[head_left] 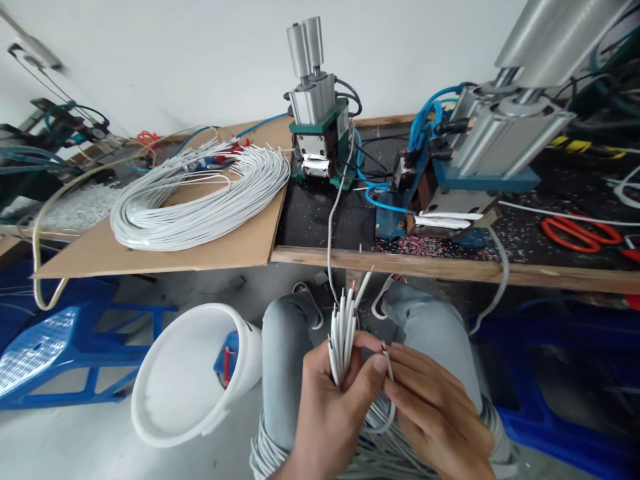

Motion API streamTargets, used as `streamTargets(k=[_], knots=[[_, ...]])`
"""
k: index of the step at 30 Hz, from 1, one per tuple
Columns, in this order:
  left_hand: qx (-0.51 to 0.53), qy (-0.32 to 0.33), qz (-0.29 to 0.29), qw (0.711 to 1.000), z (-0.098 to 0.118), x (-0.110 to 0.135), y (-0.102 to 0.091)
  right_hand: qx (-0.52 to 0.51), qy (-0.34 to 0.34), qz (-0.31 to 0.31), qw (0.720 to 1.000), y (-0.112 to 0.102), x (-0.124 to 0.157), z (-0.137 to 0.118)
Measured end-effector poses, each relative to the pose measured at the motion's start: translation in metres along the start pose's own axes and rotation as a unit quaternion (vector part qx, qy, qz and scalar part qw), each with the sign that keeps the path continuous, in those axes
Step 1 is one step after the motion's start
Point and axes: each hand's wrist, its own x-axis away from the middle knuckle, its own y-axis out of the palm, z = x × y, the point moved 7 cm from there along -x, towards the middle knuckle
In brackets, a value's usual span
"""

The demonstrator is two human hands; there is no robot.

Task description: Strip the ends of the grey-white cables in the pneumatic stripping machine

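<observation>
The left hand (330,407) is closed around a bundle of white cables (343,333), ends upward, above the lap. The right hand (435,407) pinches a single cable (391,393) beside the left thumb. Possible faults: a slackened left grip could let cables slide out of level; excess fingertip pressure could bend the exposed coloured cores.

A bundle of slim, round, white-sheathed cables (343,337) stands nearly upright in the left hand (333,407), tips uneven, small red, green and dark wire ends showing; one cable leans right; a single white-sheathed cable (391,390), red and dark at its raised tip, bends in a U beside the right hand's (435,407) fingers.
</observation>
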Motion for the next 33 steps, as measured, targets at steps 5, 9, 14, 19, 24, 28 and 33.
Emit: streamTargets(k=[5, 9, 14, 19, 24, 28, 33], knots=[[0.030, -0.007, -0.034, 0.999, -0.012, -0.002, -0.006, 0.074, 0.144, 0.025, 0.987, -0.003, 0.025, 0.040], [0.040, 0.000, -0.024, 0.999, -0.020, -0.003, -0.013, 0.112, 0.313, -0.107, 0.937, 0.013, 0.066, 0.096], [-0.045, -0.019, -0.057, 0.997, -0.029, 0.001, -0.008, -0.032, 0.427, -0.095, 0.899, 0.007, 0.051, 0.084], [-0.124, 0.007, -0.099, 0.987, -0.029, 0.006, 0.003, -0.202, 0.416, -0.025, 0.887, 0.008, -0.003, 0.048], [-0.151, 0.041, -0.060, 0.986, -0.023, 0.007, 0.005, -0.236, 0.440, -0.013, 0.866, 0.017, -0.003, 0.049], [-0.170, 0.092, 0.010, 0.981, -0.014, 0.001, -0.006, -0.335, 0.462, 0.141, 0.809, 0.011, 0.011, 0.051], [-0.161, 0.034, 0.019, 0.986, -0.017, -0.003, -0.015, -0.507, 0.563, 0.030, 0.652, 0.046, 0.038, 0.042]])
